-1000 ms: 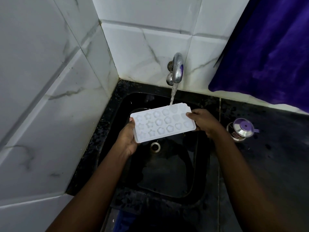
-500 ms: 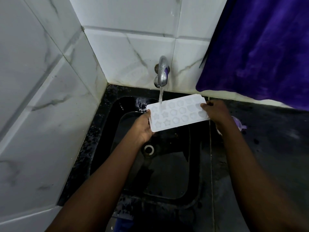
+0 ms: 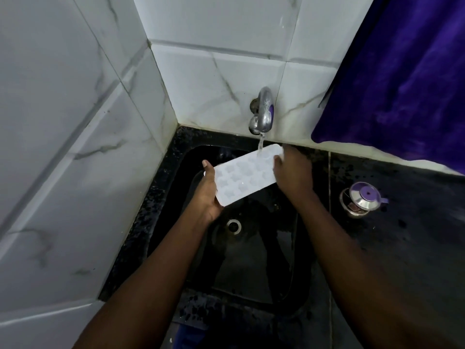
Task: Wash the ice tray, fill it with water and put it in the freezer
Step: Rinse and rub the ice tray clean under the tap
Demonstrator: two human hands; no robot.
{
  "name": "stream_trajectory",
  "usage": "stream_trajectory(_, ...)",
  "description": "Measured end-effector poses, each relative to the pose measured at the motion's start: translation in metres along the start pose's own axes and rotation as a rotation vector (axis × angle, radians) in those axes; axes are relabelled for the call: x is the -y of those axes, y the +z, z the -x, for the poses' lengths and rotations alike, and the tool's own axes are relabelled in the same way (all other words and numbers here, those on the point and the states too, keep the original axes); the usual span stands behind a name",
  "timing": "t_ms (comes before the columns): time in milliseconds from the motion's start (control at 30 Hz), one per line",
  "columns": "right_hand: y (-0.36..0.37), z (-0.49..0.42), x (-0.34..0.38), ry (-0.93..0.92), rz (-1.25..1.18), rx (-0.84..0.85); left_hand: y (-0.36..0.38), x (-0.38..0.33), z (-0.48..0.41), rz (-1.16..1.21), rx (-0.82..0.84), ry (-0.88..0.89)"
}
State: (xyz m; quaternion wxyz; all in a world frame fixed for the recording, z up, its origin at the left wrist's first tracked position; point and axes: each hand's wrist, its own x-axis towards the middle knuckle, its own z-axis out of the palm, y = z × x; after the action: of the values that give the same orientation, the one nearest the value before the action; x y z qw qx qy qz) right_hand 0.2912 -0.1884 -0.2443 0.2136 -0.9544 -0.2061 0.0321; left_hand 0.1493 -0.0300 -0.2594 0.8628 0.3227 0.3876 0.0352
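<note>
A white ice tray (image 3: 245, 175) with shaped moulds hangs tilted over the black sink (image 3: 176, 197), its far right end higher. Water runs from the chrome tap (image 3: 264, 112) onto that raised end. My left hand (image 3: 208, 192) holds the tray's near left end from below, thumb up along the edge. My right hand (image 3: 293, 172) grips the far right end, fingers over the top.
A round drain (image 3: 234, 225) sits in the sink floor under the tray. A small steel pot with a purple-knobbed lid (image 3: 362, 199) stands on the black counter at the right. A purple cloth (image 3: 402, 76) hangs over the wall at upper right. White marble tiles close the left and back.
The tray has shifted left under the stream, so the water now lands on its right end instead of the left corner, and it is tilted more steeply. Both hands kept hold.
</note>
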Motion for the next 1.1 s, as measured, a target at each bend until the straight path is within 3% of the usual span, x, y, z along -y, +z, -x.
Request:
stream_trajectory(100,0.035,0.041,0.027,-0.184,0.231,0.164,0.002,0.014,-0.001,0.023,-0.091,-0.051)
stream_trajectory(200,0.057,0.076,0.045,-0.344,0.139,0.318,-0.01,0.024,-0.001,-0.014,-0.127,-0.084)
stream_trajectory(367,0.061,0.088,0.041,-0.812,0.175,0.436,-0.028,0.028,0.001,0.048,-0.184,-0.032)
stream_trajectory(433,0.056,0.069,0.031,-0.784,0.21,0.421,-0.026,0.023,0.004,0.08,-0.117,-0.041)
stream_trajectory(567,0.038,0.025,0.01,-0.434,0.237,0.38,-0.03,0.019,0.008,0.077,-0.136,-0.028)
stream_trajectory(633,0.037,0.022,0.012,-0.362,0.235,0.387,-0.034,0.019,0.01,0.077,-0.142,-0.034)
stream_trajectory(700,0.042,0.034,0.028,-0.434,0.2,0.442,-0.033,0.017,0.011,0.083,-0.154,-0.027)
stream_trajectory(833,0.061,0.08,0.053,-0.81,0.22,0.497,-0.03,0.015,0.011,0.077,-0.279,-0.05)
stream_trajectory(933,0.057,0.077,0.045,-0.917,0.193,0.456,-0.027,0.01,0.014,0.144,-0.172,-0.09)
stream_trajectory(1100,0.032,0.023,0.011,-0.438,0.198,0.387,-0.031,0.009,0.014,0.142,-0.171,-0.034)
